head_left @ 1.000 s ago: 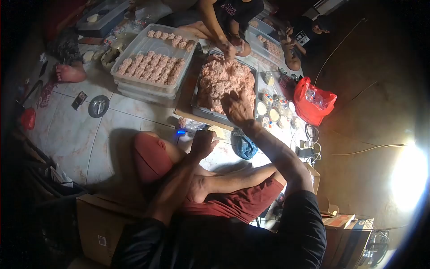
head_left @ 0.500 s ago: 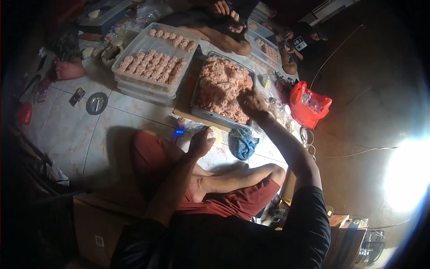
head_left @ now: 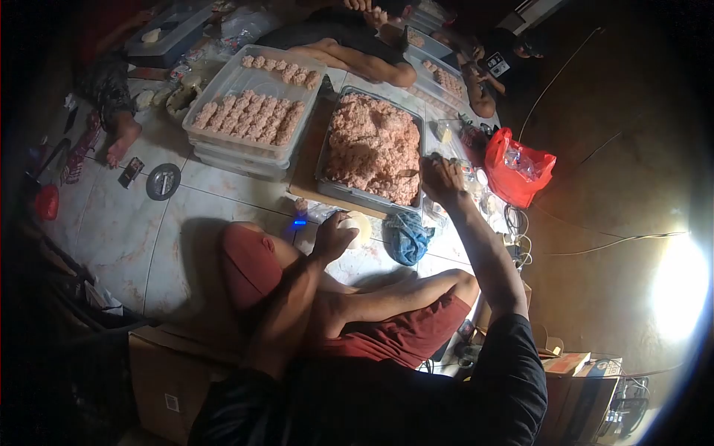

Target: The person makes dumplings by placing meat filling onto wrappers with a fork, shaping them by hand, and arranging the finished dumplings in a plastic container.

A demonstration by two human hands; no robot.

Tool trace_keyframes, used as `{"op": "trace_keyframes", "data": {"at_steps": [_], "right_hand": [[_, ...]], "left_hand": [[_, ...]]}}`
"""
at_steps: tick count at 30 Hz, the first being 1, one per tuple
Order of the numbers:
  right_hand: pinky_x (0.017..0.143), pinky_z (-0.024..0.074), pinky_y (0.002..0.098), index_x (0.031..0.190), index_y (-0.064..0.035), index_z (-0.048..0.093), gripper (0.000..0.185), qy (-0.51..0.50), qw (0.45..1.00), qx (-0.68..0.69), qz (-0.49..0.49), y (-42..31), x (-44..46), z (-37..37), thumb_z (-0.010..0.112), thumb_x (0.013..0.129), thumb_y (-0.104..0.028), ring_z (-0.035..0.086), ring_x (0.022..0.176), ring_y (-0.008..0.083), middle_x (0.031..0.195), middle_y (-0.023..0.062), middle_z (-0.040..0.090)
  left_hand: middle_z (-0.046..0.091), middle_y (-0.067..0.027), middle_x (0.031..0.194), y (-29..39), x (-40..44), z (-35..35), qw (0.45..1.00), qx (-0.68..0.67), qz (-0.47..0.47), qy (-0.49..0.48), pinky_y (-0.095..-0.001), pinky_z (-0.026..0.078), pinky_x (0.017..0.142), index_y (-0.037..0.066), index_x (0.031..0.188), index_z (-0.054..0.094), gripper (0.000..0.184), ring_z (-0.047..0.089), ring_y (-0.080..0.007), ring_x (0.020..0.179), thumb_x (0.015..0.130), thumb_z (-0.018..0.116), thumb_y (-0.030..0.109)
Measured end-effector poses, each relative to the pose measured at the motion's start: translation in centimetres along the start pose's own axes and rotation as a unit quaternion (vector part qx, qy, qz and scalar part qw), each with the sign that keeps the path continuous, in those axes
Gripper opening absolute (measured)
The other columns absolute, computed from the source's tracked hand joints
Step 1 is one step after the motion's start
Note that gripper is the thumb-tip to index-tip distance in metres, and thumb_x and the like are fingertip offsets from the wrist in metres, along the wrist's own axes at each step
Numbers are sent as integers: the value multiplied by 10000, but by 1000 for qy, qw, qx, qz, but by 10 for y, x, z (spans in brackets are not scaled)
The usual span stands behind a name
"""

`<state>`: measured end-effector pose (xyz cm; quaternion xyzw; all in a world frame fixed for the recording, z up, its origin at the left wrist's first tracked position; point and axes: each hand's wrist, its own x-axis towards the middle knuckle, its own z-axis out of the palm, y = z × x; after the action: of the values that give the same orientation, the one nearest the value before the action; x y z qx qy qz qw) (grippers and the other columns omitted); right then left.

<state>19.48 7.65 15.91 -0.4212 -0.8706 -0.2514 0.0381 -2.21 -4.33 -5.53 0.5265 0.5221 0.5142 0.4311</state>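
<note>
1. While the left hand (head_left: pixel 332 241) is curling round a white piece (head_left: pixel 347 224), beside a pale disc (head_left: pixel 363 225), the right hand (head_left: pixel 445 180) is apparently gripping a utensil (head_left: pixel 407 173) at the right edge of the tub (head_left: pixel 358 195).
2. Pink mixture (head_left: pixel 372 141) is sitting heaped inside the tub.
3. Risk: mixture spilling over that edge, if the utensil is dragging sideways.

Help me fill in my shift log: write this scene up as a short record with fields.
Tub: grayish, heaped with pink mince-like mixture
Left hand: holding a pale item; exactly what is unclear
Right hand: curled by the tub's right edge, apparently holding a flat tool over the mixture
Clear container: left of the tub, holding rows of shaped portions
Red bag: right of the tub
Blue bag: on the floor, in front of the tub
</note>
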Motion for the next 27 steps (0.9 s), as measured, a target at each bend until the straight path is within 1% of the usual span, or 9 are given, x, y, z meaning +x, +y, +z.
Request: {"op": "trace_keyframes", "data": {"at_steps": [2, 7, 10, 13, 16, 19, 20, 21, 27], "right_hand": [[690, 483, 455, 912, -87, 612, 155, 100, 995, -1, -11, -3, 2, -27, 605, 806, -200, 646, 802, 323, 895, 133, 630], [668, 506, 471, 960, -69, 611, 202, -106, 994, 24, 0, -6, -10, -17, 633, 792, -179, 668, 850, 327, 889, 148, 641], [607, 514, 483, 897, -53, 596, 135, 54, 994, 49, -76, -14, -22, 14, 589, 826, -168, 671, 742, 356, 815, 163, 641], [574, 513, 501, 841, -44, 584, 105, -104, 969, 221, 25, -22, -2, 16, 549, 865, -141, 658, 699, 373, 757, 175, 627], [569, 514, 499, 795, -42, 589, 120, 42, 987, 150, 30, -26, 0, 9, 558, 863, -136, 651, 662, 383, 738, 187, 623], [543, 465, 463, 857, -47, 558, 112, -21, 997, 79, 14, -25, -8, 14, 577, 896, -150, 627, 665, 342, 732, 161, 589], [527, 465, 477, 851, -43, 547, 127, 227, 971, 7, -75, -29, -11, 28, 587, 887, -158, 617, 640, 345, 706, 155, 571], [542, 491, 482, 884, -42, 574, 127, -23, 994, 108, -19, -25, -6, 41, 587, 886, -168, 639, 658, 354, 739, 172, 612], [561, 533, 487, 775, -17, 603, 166, -39, 975, 184, 119, -32, 4, 6, 524, 882, -116, 666, 666, 396, 760, 215, 641]], "left_hand": [[699, -204, 994, -5, 2, 2, 1000, 5, -16, -8, -402, 526, 854, -13, 1088, 625, 464, 682, -335, 968, 764, 769, 287], [701, -167, 899, -26, 8, 12, 997, 56, 39, 46, -384, 520, 808, 2, 996, 643, 421, 682, -282, 885, 760, 766, 327], [700, -165, 907, -15, 5, 9, 997, 64, 27, 30, -383, 516, 816, -1, 993, 643, 439, 679, -289, 880, 759, 761, 351], [694, -216, 1010, 0, 3, 0, 998, 57, -22, -22, -415, 512, 873, -12, 1040, 629, 490, 672, -346, 989, 771, 746, 381], [693, -209, 993, 7, 3, -1, 998, 7, -65, -24, -407, 512, 847, -9, 1018, 634, 502, 676, -331, 959, 780, 734, 422], [693, -201, 967, 5, 4, 3, 999, 27, -21, 11, -398, 513, 827, -8, 998, 638, 505, 675, -315, 919, 786, 736, 440], [693, -201, 967, 4, 5, 3, 999, 27, -18, 12, -398, 513, 827, -8, 998, 638, 505, 675, -315, 919, 786, 736, 440], [692, -197, 953, 3, 5, 2, 999, 27, -37, -5, -399, 514, 821, -8, 996, 637, 514, 673, -314, 903, 787, 737, 450], [692, -179, 919, 9, 1, -1, 996, 13, -72, -40, -397, 516, 796, 5, 991, 643, 514, 668, -291, 861, 784, 742, 465]]}}
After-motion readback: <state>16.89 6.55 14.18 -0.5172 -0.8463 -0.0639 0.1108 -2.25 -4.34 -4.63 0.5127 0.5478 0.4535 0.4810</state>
